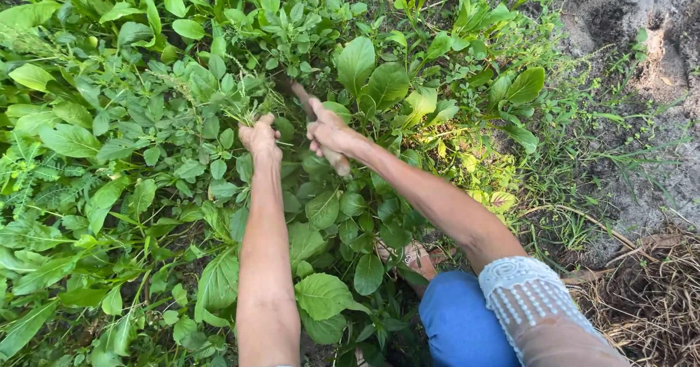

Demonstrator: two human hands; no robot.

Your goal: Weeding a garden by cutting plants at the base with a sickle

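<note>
Two bare hands work low in a thick bed of green leafy plants: the left hand is clenched around one small bunch of thin weed stems that stick up from its fist, and the right hand grasps one wooden-handled tool, whose dark blade points up into the leaves just beside that bunch. One knee in blue cloth shows below, one white lace sleeve covers the right upper arm, and grey bare soil lies at the far right with one patch of dry straw below it.
</note>
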